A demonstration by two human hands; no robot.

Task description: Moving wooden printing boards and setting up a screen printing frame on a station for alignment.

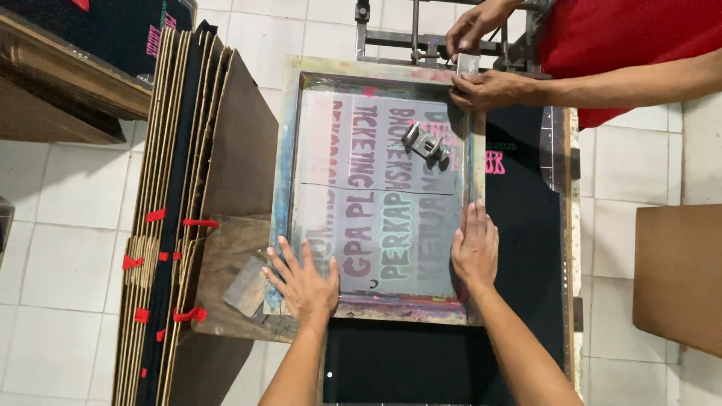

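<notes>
Screen: frame [380,192] lies flat on the black cloth [526,225], centre of the board, stencil letters showing.
Left hand [302,280]: fingers spread, flat on the frame's 7 o'clock corner, gripping nothing.
Right hand [475,246]: fingers together, pressing the 4 o'clock edge.
Co-worker: two hands [481,86] at the 1 o'clock clamp.
Progress: screen seated, looks like aligning; no squeegee in hand.
Done stack: boards [177,210] at 9 o'clock.

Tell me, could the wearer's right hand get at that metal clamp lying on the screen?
Probably yes: the right hand lies flat on the printing screen, and the mesh between it and the metal clamp is bare. The co-worker's hands are beyond it.
</notes>
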